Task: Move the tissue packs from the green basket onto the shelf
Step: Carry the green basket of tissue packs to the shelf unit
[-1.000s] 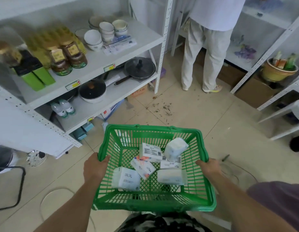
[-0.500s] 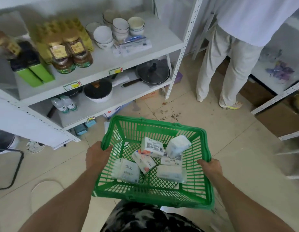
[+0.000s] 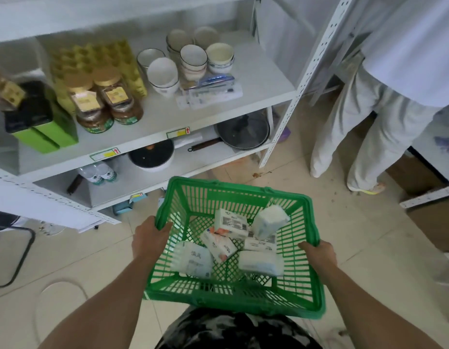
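Observation:
I hold a green plastic basket (image 3: 311,260) in front of me with both hands. My left hand (image 3: 148,239) grips its left rim and my right hand (image 3: 317,255) grips its right rim. Several white tissue packs lie loose on the basket floor, among them one at the front left (image 3: 193,259), one at the front right (image 3: 260,263) and one leaning at the back right (image 3: 270,222). The white shelf (image 3: 168,114) stands ahead and to the left, its board above the basket's height.
The shelf carries jars (image 3: 110,104), green tins (image 3: 39,127), stacked bowls (image 3: 190,61) and a flat packet. Pans (image 3: 243,133) and bottles sit on the lower board. Another person in pale trousers (image 3: 356,137) stands at the right by a second rack. A dark chair frame (image 3: 14,250) is at the left.
The view has moved closer to the shelf and turned left. The basket stays in both hands, now nearer the shelf's lower board. The packs inside have barely shifted.

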Available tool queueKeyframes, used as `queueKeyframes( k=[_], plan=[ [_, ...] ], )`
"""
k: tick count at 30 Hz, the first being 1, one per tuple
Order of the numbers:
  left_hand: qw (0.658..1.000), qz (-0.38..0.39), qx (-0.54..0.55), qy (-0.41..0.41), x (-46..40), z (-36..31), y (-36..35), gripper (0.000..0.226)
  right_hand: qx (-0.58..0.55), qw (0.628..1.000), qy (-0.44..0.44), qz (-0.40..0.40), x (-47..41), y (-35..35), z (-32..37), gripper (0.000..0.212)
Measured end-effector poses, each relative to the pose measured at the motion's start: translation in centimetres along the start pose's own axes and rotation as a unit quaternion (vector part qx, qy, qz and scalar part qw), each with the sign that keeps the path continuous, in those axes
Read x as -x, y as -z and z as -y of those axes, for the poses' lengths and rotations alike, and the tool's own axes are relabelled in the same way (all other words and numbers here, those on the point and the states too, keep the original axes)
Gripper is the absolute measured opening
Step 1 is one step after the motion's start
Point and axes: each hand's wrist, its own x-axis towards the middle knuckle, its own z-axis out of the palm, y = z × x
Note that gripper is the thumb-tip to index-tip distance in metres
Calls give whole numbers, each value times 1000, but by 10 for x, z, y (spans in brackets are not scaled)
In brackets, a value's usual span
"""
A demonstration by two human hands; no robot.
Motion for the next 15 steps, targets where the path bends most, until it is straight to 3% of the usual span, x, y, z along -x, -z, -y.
queueKeyframes(
  k=[15],
  plan=[
    [986, -65, 62, 140, -52, -63, -25, 38, 88, 987, 98, 90, -135, 7, 170, 20]
  ],
)
